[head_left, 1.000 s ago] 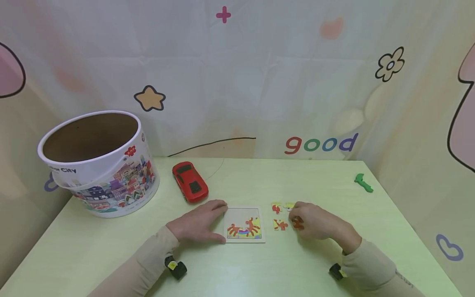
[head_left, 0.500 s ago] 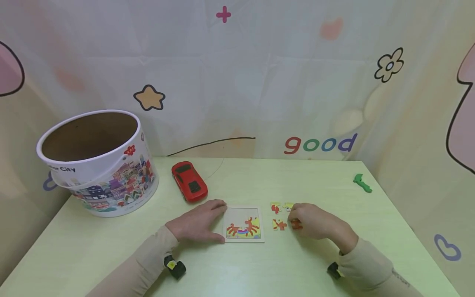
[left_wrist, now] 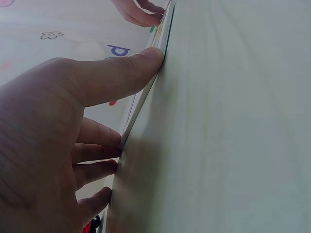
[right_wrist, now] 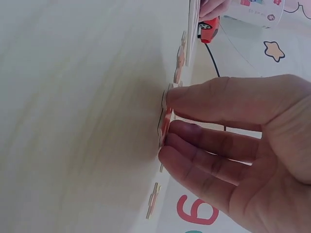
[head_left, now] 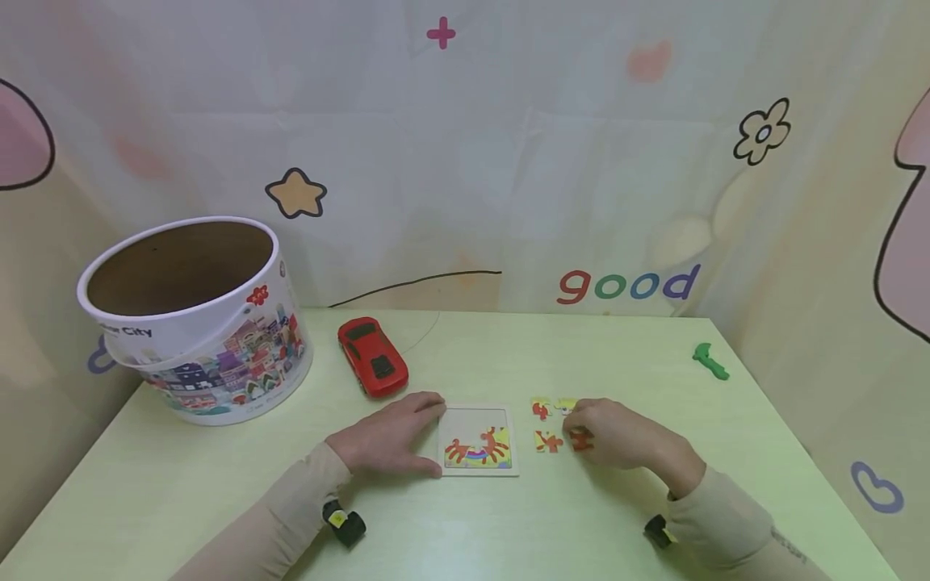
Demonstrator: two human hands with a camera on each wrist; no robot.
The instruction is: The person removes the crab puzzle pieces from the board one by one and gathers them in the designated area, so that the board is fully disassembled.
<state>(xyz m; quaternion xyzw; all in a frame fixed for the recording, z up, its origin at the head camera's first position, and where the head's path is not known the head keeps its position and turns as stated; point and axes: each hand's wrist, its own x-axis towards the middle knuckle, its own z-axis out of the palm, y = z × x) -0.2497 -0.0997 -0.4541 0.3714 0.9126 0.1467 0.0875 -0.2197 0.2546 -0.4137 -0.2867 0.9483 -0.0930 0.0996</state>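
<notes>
I take the puzzle tray (head_left: 459, 421) as my landmark; it lies flat on the surface (head_left: 494, 528), in front of me. I judge the job about half done. Along the tray's near half runs a coloured picture, the fitted section (head_left: 477, 455), with orange-red legged figures and a rainbow between them. The tray's far half shows only bare backing, so that is the part left to fill. I can't make out how many pieces make up the fitted section.

To the right of the tray, near it but apart, I count four loose pieces: the far-left piece (head_left: 540, 409), the far-right piece (head_left: 565, 404), the near-left piece (head_left: 548, 441) and the near-right piece (head_left: 581, 440). Others could be hidden under my hand there. Four seems a plausible number for the bare half, though that is my estimate.

My left hand (head_left: 388, 436) is spread along the tray's left side, thumb at the near corner, fingers fairly straight against the edge, apparently steadying it. My right hand (head_left: 617, 434), right of the tray, pinches the near-right piece between thumb and fingertips; whether the piece is off the surface, I can't tell.
</notes>
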